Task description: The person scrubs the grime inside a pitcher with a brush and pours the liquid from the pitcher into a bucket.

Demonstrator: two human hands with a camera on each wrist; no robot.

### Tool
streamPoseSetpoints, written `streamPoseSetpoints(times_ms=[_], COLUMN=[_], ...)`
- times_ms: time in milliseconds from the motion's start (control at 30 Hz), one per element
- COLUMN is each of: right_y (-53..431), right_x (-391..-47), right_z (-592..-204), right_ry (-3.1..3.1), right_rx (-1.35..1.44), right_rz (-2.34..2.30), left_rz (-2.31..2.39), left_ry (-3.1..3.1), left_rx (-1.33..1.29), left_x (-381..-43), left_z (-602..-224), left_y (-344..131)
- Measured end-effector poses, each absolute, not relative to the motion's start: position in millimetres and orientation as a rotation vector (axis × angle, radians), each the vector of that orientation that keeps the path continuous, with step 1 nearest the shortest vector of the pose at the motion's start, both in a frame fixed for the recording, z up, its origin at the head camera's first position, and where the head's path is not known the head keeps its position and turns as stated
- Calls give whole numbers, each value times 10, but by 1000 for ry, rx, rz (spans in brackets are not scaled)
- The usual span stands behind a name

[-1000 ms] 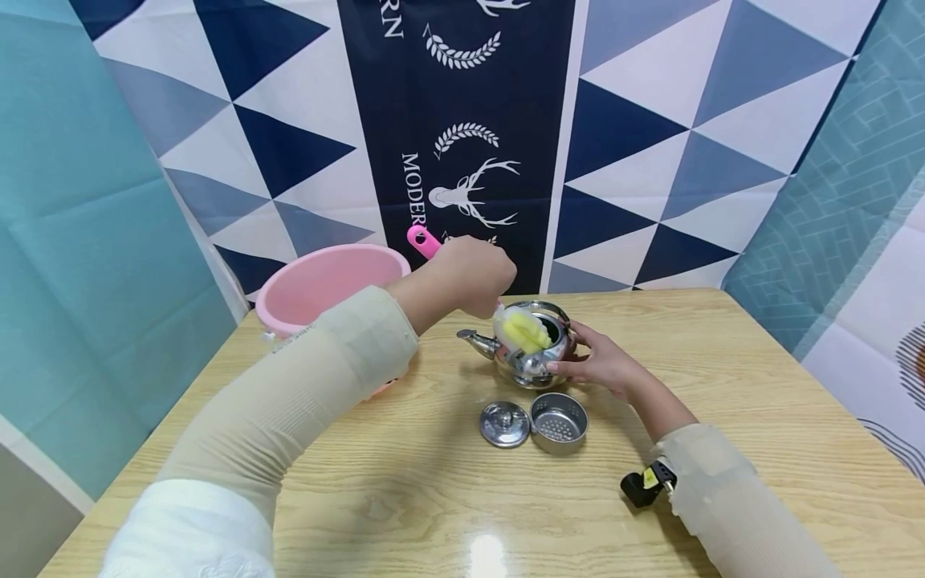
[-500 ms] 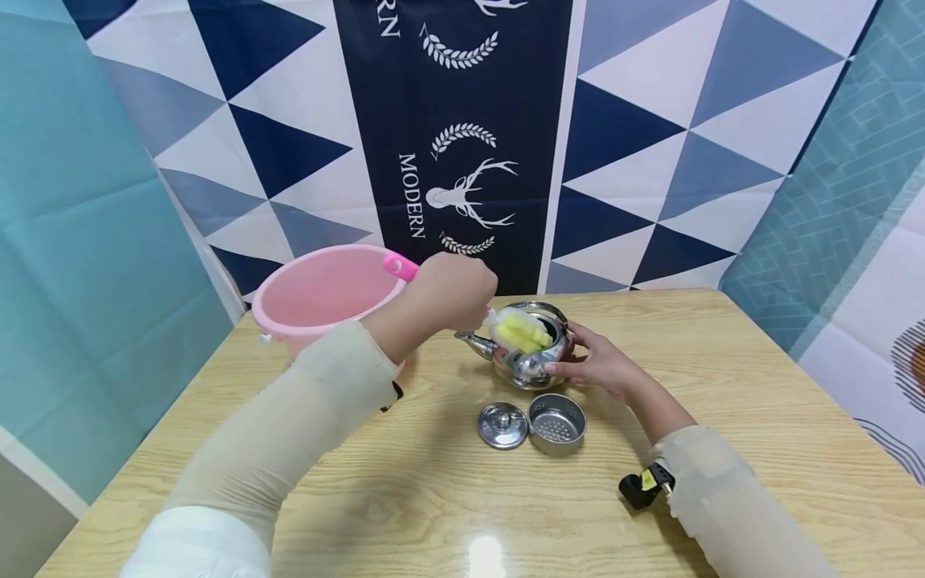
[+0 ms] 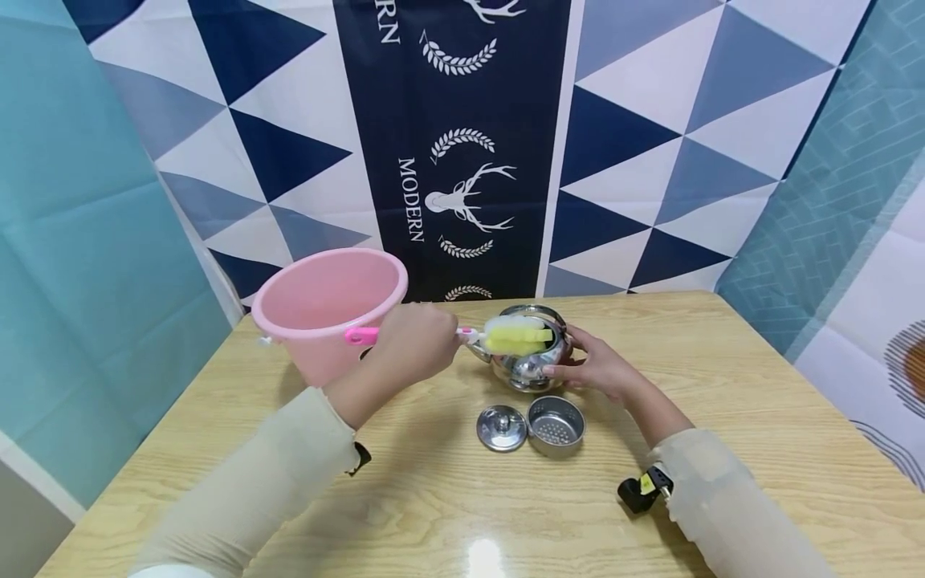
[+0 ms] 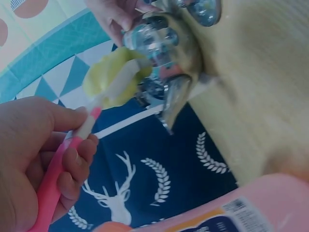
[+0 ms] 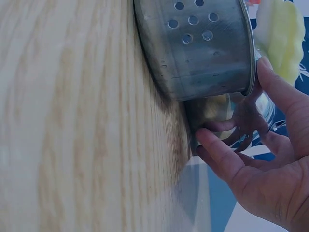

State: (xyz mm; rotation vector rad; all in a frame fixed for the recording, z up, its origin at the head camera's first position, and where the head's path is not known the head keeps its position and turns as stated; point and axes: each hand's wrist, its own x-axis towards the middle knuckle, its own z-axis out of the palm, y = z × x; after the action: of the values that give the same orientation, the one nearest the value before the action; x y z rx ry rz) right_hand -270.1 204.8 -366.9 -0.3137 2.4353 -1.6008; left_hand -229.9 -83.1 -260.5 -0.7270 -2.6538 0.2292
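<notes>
My left hand [image 3: 417, 343] grips the pink-and-white handle of a sponge brush [image 3: 515, 337], held nearly level in the head view. Its yellow and white sponge head overlaps the opening of a shiny steel teapot [image 3: 526, 374] standing on the table. With thumb in front and fingers behind, my right hand [image 3: 598, 369] holds the teapot's side opposite the spout. In the left wrist view, the sponge [image 4: 113, 77] shows beside the teapot [image 4: 181, 48]. The perforated steel strainer [image 5: 198, 53] stands close to my right fingers in the right wrist view.
The round teapot lid [image 3: 502, 428] lies in front of the teapot, right beside the strainer [image 3: 556, 429]. A pink bucket [image 3: 325, 353] stands at the back left of the wooden table [image 3: 578, 530]. Patterned cloth [image 3: 462, 120] hangs close behind the table.
My left hand has moved left and lower, and the brush has swung from steeply slanted to nearly level. My right hand and the teapot have stayed in place.
</notes>
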Motion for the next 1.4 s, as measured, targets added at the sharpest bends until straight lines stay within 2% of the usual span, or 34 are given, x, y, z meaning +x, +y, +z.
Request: streamPoseSetpoints(times_ms=[367, 733, 1000, 1400], right_y=[2002, 1990, 2001, 2051], right_x=[-2698, -2703, -2723, -2715], right_z=[-3691, -3672, -3721, -3721], right_ry=[2425, 2425, 2437, 2433], right_rx=[-290, -303, -299, -283], right_rz=[-1608, -1621, -1602, -1624], left_rz=[-22, -603, -961, -1334], left_ry=[-2586, -2702, -2705, -2730], left_rx=[-649, -501, -513, -638], left_x=[-2281, -2324, -2340, -2270], left_z=[-2883, -3137, -3375, -3477], left_y=[-967, -1047, -1197, -1491])
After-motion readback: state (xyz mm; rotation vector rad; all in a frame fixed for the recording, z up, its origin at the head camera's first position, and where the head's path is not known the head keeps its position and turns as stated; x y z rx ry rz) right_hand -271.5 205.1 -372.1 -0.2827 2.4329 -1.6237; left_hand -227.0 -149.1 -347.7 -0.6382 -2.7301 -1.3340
